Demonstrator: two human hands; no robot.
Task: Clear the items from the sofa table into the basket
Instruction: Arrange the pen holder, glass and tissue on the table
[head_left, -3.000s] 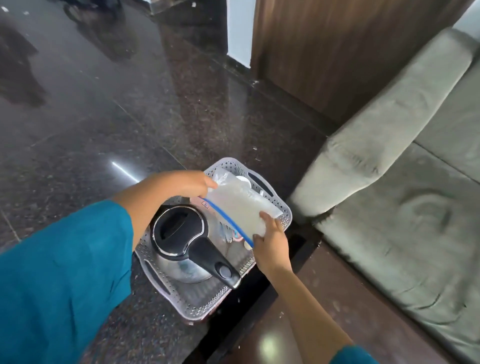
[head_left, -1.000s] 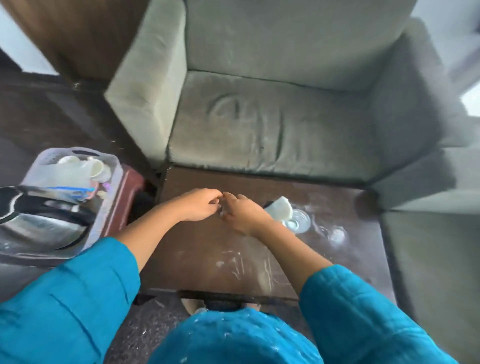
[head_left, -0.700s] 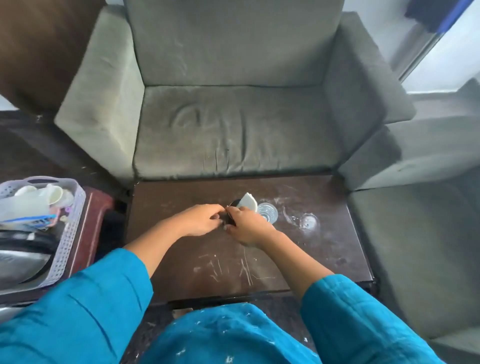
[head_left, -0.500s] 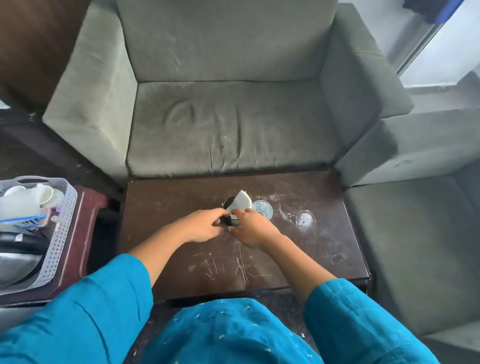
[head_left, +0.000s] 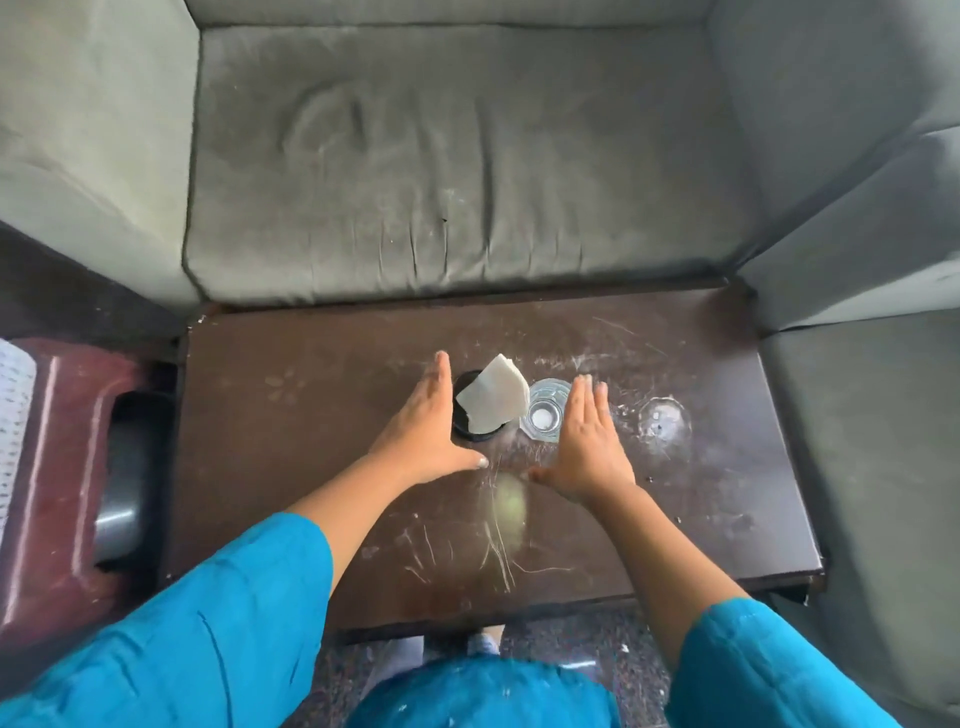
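On the dark brown sofa table (head_left: 322, 519) stands a black round holder (head_left: 464, 423) with folded white napkins (head_left: 493, 397) in it. Right beside it is a clear glass (head_left: 545, 413), and a second clear glass (head_left: 665, 422) sits farther right. My left hand (head_left: 428, 426) is flat and open just left of the holder. My right hand (head_left: 587, 441) is open just right of the first glass. Neither hand holds anything. Only a white sliver of the basket (head_left: 13, 415) shows at the left edge.
A grey sofa seat (head_left: 457, 156) lies behind the table, with another grey cushion (head_left: 872, 467) to the right. A maroon stool (head_left: 57, 493) at the left carries the basket. My feet (head_left: 447, 644) show under the table's near edge.
My hands were together at the napkin holder; now they have spread apart and opened, one on each side of the holder and glass. The camera has tilted down and closer.
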